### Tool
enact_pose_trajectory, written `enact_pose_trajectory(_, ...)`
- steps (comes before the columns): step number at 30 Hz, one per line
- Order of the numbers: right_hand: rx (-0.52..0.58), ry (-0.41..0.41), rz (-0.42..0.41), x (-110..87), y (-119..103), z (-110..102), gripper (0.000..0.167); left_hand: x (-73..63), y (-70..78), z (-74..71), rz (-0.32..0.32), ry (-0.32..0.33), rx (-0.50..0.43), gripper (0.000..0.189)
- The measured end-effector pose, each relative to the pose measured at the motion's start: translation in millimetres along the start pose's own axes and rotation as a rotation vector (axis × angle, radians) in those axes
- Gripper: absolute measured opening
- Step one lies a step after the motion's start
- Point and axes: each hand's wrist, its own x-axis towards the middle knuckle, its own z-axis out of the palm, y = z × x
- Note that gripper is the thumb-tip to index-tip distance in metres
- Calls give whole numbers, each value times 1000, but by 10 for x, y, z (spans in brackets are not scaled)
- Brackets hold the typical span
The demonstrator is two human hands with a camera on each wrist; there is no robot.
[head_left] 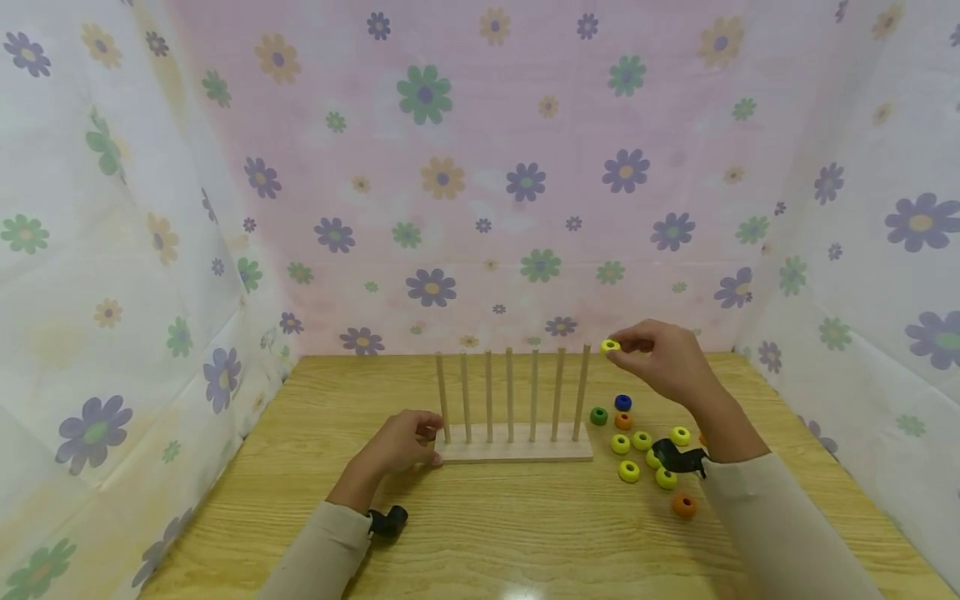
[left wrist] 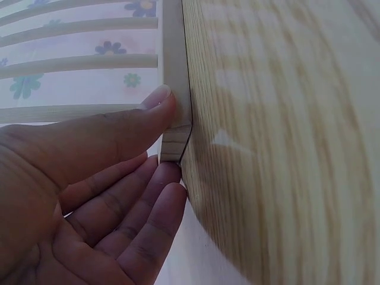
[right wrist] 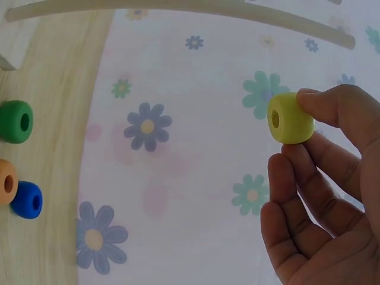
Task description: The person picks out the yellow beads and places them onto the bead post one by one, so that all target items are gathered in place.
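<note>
While the left hand (head_left: pixel 405 440) gripped the end of a wooden peg rack (head_left: pixel 517 451) on the counter (head_left: pixel 495 521), the right hand (head_left: pixel 666 358), grip nearly closed, pinched a yellow bead (right wrist: pixel 292 120) near the rightmost peg (head_left: pixel 581 392).

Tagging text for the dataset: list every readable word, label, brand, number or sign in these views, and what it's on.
None readable in any of the three views.
No lettering shows on the peg stand, the yellow bead in the right hand, the loose beads or the table.
The cloth backdrop shows printed flowers, no words.
The black wrist pieces: too small and dark to tell.
</note>
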Motion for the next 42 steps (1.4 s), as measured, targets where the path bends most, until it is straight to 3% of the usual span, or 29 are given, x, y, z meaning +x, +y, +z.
enact_pose_trajectory(23, -5, 51, -75, 239, -343, -32, 30, -2, -10, 0, -2, -2, 6, 64)
enact_pose_trajectory(42, 32, 43, -151, 362, -615, 56, 27, 1, -17, 3, -12, 4, 2, 65)
